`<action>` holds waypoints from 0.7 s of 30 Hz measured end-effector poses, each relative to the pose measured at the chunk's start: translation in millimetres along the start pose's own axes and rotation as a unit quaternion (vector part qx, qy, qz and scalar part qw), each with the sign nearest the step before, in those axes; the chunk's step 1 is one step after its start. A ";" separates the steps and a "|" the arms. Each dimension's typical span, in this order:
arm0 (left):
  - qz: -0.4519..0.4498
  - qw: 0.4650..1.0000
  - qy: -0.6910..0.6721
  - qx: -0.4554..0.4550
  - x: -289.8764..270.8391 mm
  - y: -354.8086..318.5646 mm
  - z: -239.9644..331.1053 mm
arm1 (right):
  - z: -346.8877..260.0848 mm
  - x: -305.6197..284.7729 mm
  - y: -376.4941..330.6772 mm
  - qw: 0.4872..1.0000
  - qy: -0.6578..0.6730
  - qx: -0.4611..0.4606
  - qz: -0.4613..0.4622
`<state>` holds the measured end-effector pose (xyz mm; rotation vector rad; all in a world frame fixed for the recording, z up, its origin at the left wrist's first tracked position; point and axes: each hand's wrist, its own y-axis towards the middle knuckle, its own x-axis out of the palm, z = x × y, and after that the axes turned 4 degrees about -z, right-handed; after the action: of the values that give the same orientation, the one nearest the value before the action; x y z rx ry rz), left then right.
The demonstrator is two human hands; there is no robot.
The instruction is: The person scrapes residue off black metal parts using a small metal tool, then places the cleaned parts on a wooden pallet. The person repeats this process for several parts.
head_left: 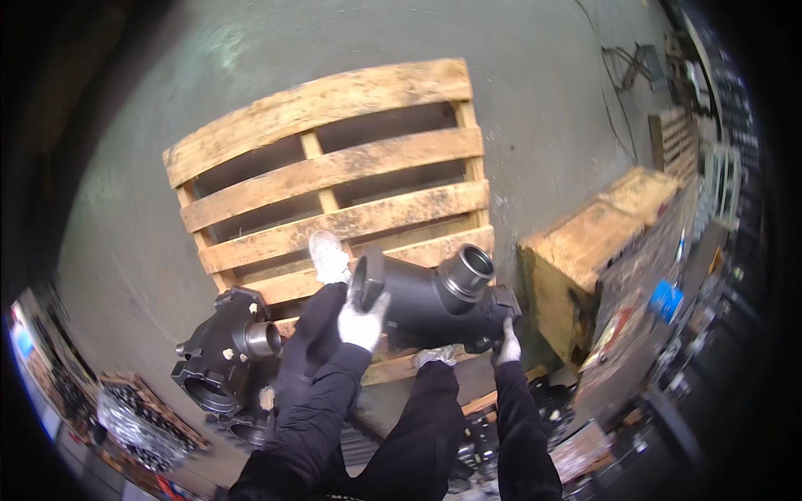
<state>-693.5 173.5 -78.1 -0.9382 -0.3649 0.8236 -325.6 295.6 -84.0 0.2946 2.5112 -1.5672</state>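
Between my two gloved hands hangs a black cast metal housing (409, 302), a thick tube with flanged ends and a bare machined neck pointing up and away. My left hand (362, 321) is closed on its left flanged end. At the opposite end, my right hand (508, 342) grips the flange from the side, its fingers partly hidden behind the metal. Under and beyond the housing lies a wooden pallet (334, 217) with bare slats. One of my white shoes (329, 257) is on the pallet's near part.
To the left, more black castings (221, 351) are stacked beside my leg. A wooden crate (560, 292) and a cluttered workbench (626, 334) with a blue object (666, 301) stand at right. Cables (614, 92) lie on the floor at the far right. Plastic-wrapped parts (142, 430) sit at lower left.
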 end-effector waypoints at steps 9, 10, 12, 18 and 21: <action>-0.002 0.984 0.159 0.075 45.7 -55.4 -33.7 | 108.8 -31.8 119.2 0.997 0.029 0.049 -0.049; 0.000 0.983 0.171 0.073 51.9 -58.6 -35.8 | 113.7 -30.2 132.5 0.997 0.018 0.076 -0.027; 0.004 0.967 0.224 0.124 65.4 -66.6 -38.3 | 124.8 -37.2 144.8 0.988 0.106 0.056 -0.100; -0.046 0.956 0.230 0.176 104.1 -101.3 -34.9 | 122.9 -51.2 164.7 0.976 0.133 0.109 -0.136; -0.014 0.921 0.346 0.180 115.8 -102.5 -25.6 | 114.0 -47.6 164.0 0.959 0.210 0.039 -0.185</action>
<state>-555.5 213.7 -15.3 -0.8125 0.3799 0.4611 -233.8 259.7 -264.1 0.1882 2.9700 -1.9169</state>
